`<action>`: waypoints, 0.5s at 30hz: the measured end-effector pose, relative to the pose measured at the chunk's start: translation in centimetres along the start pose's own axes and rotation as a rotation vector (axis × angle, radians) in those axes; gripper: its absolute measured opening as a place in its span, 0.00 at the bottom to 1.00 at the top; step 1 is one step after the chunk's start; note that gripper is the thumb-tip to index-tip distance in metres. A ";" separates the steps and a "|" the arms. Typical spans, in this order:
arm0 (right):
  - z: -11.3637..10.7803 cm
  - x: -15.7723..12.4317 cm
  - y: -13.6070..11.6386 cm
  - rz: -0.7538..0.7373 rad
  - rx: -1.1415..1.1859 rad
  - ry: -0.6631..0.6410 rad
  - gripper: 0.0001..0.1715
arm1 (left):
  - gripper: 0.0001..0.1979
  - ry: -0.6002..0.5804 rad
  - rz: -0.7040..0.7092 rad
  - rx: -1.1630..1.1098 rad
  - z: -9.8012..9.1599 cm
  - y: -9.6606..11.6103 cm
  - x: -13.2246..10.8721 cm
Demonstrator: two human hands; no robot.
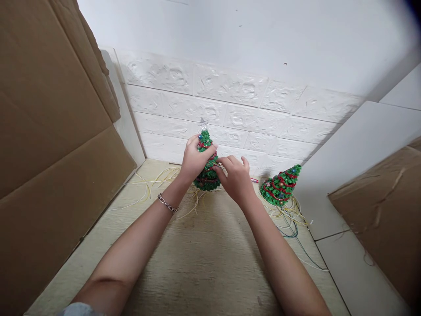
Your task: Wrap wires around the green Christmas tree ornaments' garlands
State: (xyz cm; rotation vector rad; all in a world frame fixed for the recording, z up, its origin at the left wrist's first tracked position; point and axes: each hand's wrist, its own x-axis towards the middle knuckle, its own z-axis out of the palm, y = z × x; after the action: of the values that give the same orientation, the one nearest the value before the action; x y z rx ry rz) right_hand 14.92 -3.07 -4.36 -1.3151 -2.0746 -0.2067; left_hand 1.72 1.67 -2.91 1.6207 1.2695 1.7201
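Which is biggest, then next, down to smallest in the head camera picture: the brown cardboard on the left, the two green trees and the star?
1. Left cardboard
2. Star-topped tree and tree on the right: too alike to rank; the first is partly covered
3. Star

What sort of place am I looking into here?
Probably an indoor craft nook: a wood-grained surface against a white brick-patterned wall, loose wires, and a decorated miniature tree being handled.
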 end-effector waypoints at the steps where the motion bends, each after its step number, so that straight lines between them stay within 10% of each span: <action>1: -0.1 0.0 0.1 -0.007 0.006 0.003 0.09 | 0.08 0.006 -0.010 -0.037 -0.1 -0.1 0.2; 15: -1.3 0.2 1.7 -0.016 0.032 0.029 0.11 | 0.10 0.121 -0.102 -0.189 -2.4 -1.2 2.0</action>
State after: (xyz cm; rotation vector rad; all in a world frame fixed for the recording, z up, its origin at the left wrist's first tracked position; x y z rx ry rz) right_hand 16.92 -2.68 -3.63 -1.2698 -2.0564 -0.1978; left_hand -1.26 3.17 -2.55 1.3409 1.1828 1.8372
